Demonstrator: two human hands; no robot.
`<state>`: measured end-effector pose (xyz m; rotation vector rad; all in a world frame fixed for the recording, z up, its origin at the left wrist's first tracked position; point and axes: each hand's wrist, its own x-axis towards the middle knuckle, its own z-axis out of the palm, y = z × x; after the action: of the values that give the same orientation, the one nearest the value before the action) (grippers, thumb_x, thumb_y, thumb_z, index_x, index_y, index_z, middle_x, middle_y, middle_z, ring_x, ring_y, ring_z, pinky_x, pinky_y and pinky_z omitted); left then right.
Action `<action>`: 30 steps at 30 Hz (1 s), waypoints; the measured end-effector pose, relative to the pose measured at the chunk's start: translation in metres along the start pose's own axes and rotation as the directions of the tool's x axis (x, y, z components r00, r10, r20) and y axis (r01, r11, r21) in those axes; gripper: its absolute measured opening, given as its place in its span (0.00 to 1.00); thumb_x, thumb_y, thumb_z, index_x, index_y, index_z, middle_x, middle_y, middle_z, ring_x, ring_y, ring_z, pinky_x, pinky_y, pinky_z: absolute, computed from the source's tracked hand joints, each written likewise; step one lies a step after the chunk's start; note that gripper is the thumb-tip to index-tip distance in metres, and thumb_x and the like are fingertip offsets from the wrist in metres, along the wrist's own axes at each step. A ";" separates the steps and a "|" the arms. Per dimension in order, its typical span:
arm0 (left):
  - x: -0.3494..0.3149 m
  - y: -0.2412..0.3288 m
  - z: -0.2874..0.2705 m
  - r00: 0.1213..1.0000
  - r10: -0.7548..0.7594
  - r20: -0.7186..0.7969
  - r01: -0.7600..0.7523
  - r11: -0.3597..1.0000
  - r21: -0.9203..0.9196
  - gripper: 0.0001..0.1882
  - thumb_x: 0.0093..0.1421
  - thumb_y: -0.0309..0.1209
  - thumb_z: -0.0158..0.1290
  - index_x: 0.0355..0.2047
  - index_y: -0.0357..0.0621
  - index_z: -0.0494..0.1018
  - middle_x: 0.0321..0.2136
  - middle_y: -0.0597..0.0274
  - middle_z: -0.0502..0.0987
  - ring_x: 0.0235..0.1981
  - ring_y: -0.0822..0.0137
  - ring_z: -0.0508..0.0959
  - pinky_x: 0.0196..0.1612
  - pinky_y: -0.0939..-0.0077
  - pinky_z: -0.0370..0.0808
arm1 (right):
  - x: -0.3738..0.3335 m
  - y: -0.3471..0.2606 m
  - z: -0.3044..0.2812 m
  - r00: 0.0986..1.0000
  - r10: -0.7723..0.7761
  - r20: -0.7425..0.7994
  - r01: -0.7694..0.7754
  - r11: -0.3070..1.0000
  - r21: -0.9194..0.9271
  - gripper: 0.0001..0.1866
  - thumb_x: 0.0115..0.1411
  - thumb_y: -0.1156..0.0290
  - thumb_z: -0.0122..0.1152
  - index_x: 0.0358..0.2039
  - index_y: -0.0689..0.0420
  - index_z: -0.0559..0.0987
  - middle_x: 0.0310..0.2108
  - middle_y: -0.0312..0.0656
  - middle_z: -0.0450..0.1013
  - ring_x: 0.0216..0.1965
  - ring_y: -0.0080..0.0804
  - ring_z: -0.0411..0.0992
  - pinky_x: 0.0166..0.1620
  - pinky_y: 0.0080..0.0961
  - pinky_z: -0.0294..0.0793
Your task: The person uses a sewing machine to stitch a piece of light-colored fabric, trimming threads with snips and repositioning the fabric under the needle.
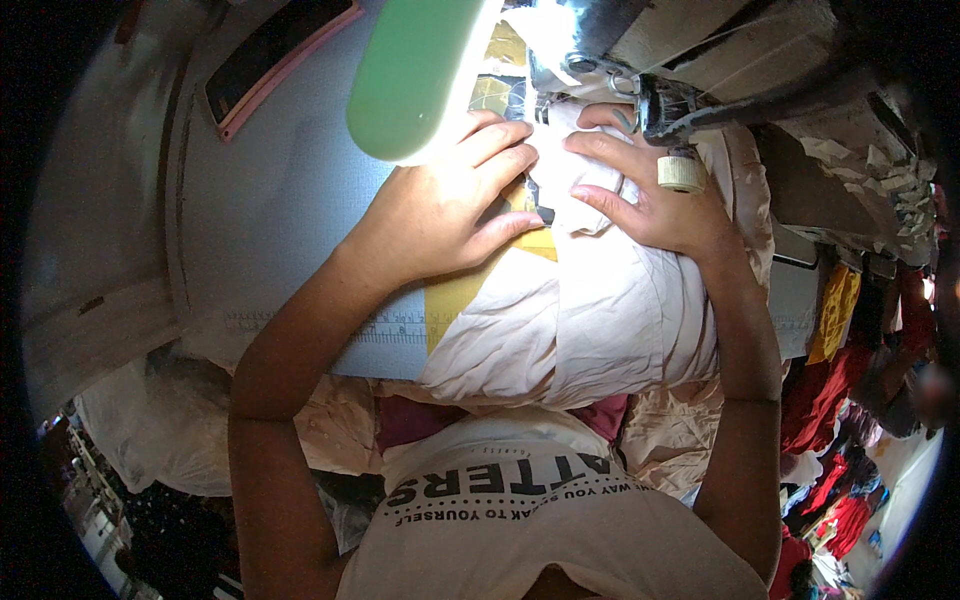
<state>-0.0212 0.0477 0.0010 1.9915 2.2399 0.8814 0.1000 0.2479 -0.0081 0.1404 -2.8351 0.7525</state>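
A pale pinkish-white cloth (610, 310) lies bunched over the sewing table (270, 240) and hangs toward my lap. My left hand (440, 205) rests with its fingers stretched out and its thumb apart, the fingertips at the cloth's left edge near the brightly lit sewing area. My right hand (650, 185) grips a gathered fold of the cloth between thumb and fingers, close beside the machine's dark metal parts (665, 110). Glare hides the exact stitching spot. A green rounded bar (415, 85) hangs in front, above my left hand.
A dark phone-like slab with a pink edge (225, 128) lies at the far left. A printed ruler strip (385, 328) crosses the table by yellow tape (445, 300). A cream ridged cylinder (681, 172) sits by my right hand. Red cloths (825, 410) pile up at the right.
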 end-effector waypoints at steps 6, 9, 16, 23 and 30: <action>0.001 0.000 0.000 1.000 0.003 0.006 -0.003 1.000 0.004 0.26 0.44 0.40 0.59 0.42 0.41 0.69 0.43 0.51 0.70 0.47 0.52 0.68 0.51 0.61 0.62 | 0.000 -0.002 -0.005 1.000 -0.013 -0.014 0.013 1.000 -0.015 0.20 0.47 0.55 0.62 0.40 0.49 0.77 0.36 0.43 0.71 0.42 0.42 0.65 0.46 0.34 0.63; 0.001 0.001 0.000 1.000 -0.002 0.009 0.002 1.000 0.017 0.25 0.45 0.40 0.59 0.42 0.41 0.69 0.43 0.51 0.70 0.47 0.52 0.68 0.51 0.61 0.62 | 0.001 -0.005 -0.006 0.999 -0.018 -0.038 0.017 1.000 -0.008 0.20 0.47 0.56 0.62 0.39 0.50 0.77 0.34 0.43 0.70 0.41 0.42 0.65 0.45 0.34 0.63; 0.002 0.002 -0.001 1.000 -0.008 0.021 0.007 1.000 0.021 0.24 0.46 0.40 0.58 0.42 0.41 0.69 0.44 0.52 0.70 0.47 0.53 0.67 0.51 0.61 0.62 | -0.001 -0.002 -0.004 0.999 0.033 0.008 -0.032 0.997 -0.074 0.21 0.47 0.53 0.61 0.39 0.50 0.77 0.35 0.44 0.70 0.40 0.42 0.64 0.44 0.34 0.63; 0.002 0.003 -0.001 0.999 -0.001 0.041 0.000 1.000 0.028 0.24 0.47 0.40 0.57 0.41 0.40 0.69 0.45 0.52 0.70 0.47 0.53 0.68 0.51 0.62 0.62 | 0.003 -0.004 -0.004 1.000 -0.004 0.019 0.005 0.996 -0.093 0.23 0.50 0.53 0.58 0.47 0.44 0.74 0.38 0.45 0.70 0.43 0.44 0.64 0.47 0.36 0.62; 0.002 0.003 0.001 1.000 0.017 0.019 -0.017 0.999 0.043 0.23 0.48 0.40 0.56 0.41 0.39 0.69 0.45 0.51 0.70 0.47 0.52 0.68 0.50 0.62 0.63 | 0.003 -0.006 -0.008 0.998 -0.029 0.053 0.037 0.986 -0.162 0.23 0.52 0.58 0.57 0.49 0.45 0.71 0.43 0.41 0.67 0.39 0.39 0.68 0.41 0.30 0.67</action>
<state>-0.0185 0.0502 0.0026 2.0307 2.2545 0.8194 0.0992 0.2465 0.0021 0.1832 -2.9196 0.5146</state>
